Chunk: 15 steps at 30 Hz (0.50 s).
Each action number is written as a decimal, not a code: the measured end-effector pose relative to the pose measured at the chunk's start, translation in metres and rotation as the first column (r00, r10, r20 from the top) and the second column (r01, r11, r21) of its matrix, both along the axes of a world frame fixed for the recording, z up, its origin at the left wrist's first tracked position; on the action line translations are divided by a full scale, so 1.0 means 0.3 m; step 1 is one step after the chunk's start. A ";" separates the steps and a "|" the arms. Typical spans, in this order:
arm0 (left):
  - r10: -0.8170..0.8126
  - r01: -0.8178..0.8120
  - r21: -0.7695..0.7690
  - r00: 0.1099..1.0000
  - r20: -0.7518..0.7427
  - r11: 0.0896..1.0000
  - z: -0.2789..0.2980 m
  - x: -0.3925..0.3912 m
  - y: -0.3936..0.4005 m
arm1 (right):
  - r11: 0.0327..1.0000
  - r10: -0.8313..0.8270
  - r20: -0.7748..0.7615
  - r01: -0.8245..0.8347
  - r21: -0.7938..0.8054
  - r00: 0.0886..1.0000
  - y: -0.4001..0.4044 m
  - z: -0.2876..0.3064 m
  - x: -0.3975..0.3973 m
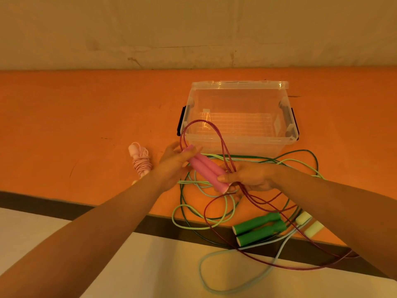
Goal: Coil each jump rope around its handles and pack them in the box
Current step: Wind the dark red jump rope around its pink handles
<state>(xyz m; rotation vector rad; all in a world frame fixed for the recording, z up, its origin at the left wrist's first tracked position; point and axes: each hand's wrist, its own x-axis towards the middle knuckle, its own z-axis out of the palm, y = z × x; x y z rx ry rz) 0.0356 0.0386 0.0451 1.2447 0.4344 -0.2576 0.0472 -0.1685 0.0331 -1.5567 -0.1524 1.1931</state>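
Pink handles [206,172], paired together, are being held above the orange table [86,117]: the left hand [174,162] is gripping their far end, the right hand [249,176] is pinching their near end and dark red rope [214,136], fingers clamped. A clear box [238,138] is standing open just behind.

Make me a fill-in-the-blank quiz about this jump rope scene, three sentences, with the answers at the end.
1. Both hands hold the two foam handles coloured ____.
2. The clear plastic storage box holds ____ jump ropes.
3. The pale pink rope already coiled round its handles lies to the ____ of the box.

Missing words: pink; no; left
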 end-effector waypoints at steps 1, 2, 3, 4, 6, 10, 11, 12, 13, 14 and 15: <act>-0.025 0.021 0.090 0.999 0.046 0.996 0.009 0.011 0.029 | 1.000 0.024 -0.003 -0.024 0.005 1.000 -0.013 -0.001 0.002; -0.081 0.061 0.198 0.992 0.094 0.978 0.019 0.021 0.053 | 0.999 0.048 -0.002 -0.048 0.004 0.999 -0.023 0.000 0.001; -0.158 0.112 0.306 0.979 0.132 0.946 0.026 0.030 0.074 | 0.998 0.066 -0.003 -0.066 -0.004 0.998 -0.031 -0.001 0.001; -0.245 0.169 0.400 0.958 0.147 0.901 0.036 0.038 0.092 | 0.997 0.079 -0.008 -0.079 -0.014 0.997 -0.036 -0.004 0.002; -0.413 0.295 0.525 0.903 0.121 0.798 0.054 0.050 0.111 | 0.994 0.101 -0.025 -0.102 -0.027 0.995 -0.038 -0.010 0.003; -0.622 0.516 0.609 0.781 -0.046 0.603 0.053 0.043 0.106 | 0.991 0.122 -0.061 -0.125 -0.050 0.991 -0.032 -0.021 0.002; -0.642 0.542 0.613 0.763 -0.072 0.575 0.043 0.036 0.101 | 0.990 0.133 -0.067 -0.136 -0.045 0.989 -0.034 -0.024 0.000; -0.660 0.561 0.615 0.747 -0.086 0.555 0.035 0.027 0.096 | 0.988 0.146 -0.071 -0.149 -0.042 0.987 -0.038 -0.026 -0.002; -0.679 0.577 0.621 0.728 -0.095 0.531 0.029 0.019 0.091 | 0.986 0.156 -0.078 -0.160 -0.043 0.985 -0.045 -0.031 -0.004; -0.704 0.593 0.636 0.702 -0.109 0.493 0.025 0.011 0.087 | 0.985 0.160 -0.089 -0.165 -0.046 0.983 -0.052 -0.033 -0.006; -0.728 0.604 0.664 0.673 -0.129 0.441 0.022 0.005 0.081 | 0.985 0.158 -0.100 -0.164 -0.052 0.982 -0.060 -0.037 -0.007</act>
